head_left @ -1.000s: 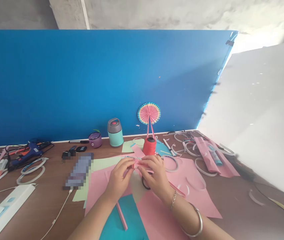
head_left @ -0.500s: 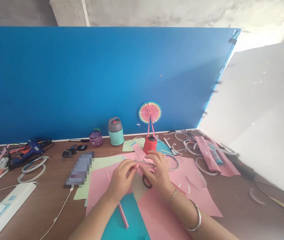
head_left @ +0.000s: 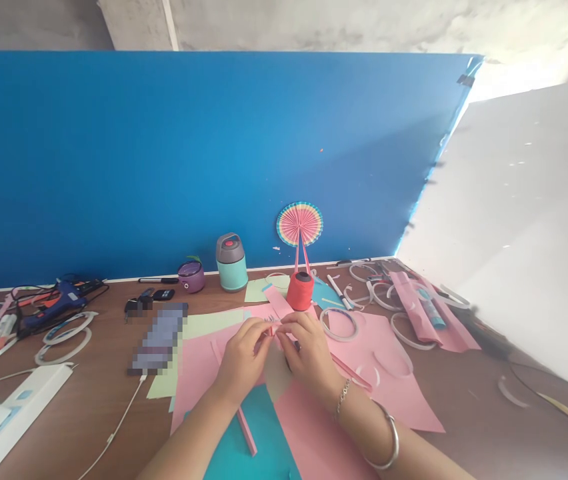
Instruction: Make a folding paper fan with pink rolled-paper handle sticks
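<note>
My left hand (head_left: pixel 241 353) and my right hand (head_left: pixel 305 351) meet above the pink paper sheets (head_left: pixel 394 380), both pinching a small pleated pink paper piece (head_left: pixel 273 327) between fingertips. The folded piece is pressed narrow between the two hands. A red thread spool (head_left: pixel 300 291) stands just behind the hands. A teal sheet (head_left: pixel 259 440) and a pink paper strip (head_left: pixel 245 431) lie under my forearms. My right wrist wears a silver bangle and a thin chain.
A finished paper fan (head_left: pixel 299 225) leans on the blue board. A teal flask (head_left: pixel 231 263), a purple pot (head_left: pixel 191 277), tape rings (head_left: pixel 65 337), a blue glue gun (head_left: pixel 61 297) and a white power strip (head_left: pixel 19 410) lie left. More rings and a pink wrapper (head_left: pixel 421 310) lie right.
The pleated piece was spread wider between my hands; now my hands have come closer together and squeezed it narrow. The black loop under my right hand is now hidden.
</note>
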Motion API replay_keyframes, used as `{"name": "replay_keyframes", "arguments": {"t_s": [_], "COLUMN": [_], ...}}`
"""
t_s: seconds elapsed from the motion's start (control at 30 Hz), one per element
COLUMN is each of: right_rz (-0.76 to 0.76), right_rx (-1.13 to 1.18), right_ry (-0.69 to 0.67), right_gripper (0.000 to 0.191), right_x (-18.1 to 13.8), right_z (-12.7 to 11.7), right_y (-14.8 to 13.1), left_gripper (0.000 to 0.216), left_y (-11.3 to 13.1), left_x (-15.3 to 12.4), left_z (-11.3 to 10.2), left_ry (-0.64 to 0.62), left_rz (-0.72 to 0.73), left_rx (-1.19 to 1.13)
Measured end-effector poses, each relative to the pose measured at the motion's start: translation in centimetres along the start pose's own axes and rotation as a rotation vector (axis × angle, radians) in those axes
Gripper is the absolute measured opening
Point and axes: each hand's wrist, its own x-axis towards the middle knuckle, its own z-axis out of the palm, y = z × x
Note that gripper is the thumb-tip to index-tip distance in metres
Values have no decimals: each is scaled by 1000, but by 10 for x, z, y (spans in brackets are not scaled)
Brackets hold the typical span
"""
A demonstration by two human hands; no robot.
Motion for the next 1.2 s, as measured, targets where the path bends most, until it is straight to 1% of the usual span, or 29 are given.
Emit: {"name": "replay_keyframes", "arguments": {"t_s": [0.2, 0.33, 0.6, 0.73, 0.93, 1.07, 1.2], "right_rz": [13, 39, 91, 82, 73, 100, 159], "right_rx": [99, 148, 240, 250, 270, 278, 298], "right_ry": [-18, -20, -78, -92, -45, -56, -71], "right_gripper": [18, 18, 17, 16, 14, 14, 15], "right_x": [0, 0, 0, 1, 1, 1, 2], "right_z": [0, 0, -2, -4, -3, -3, -4], "right_y": [-2, -2, 2, 0, -1, -1, -1], "left_gripper": [18, 19, 20, 20, 20, 19, 18], "left_y": [1, 2, -6, -8, -10, -12, -14], "left_x": [0, 0, 2, 2, 2, 2, 1], "left_z": [0, -1, -7, -8, -7, -6, -5], "left_ry": [-30, -33, -87, -103, -83, -81, -76], "left_rz": [23, 20, 75, 121, 232, 227, 201], "left_rx": [20, -12, 38, 59, 94, 98, 81]}}
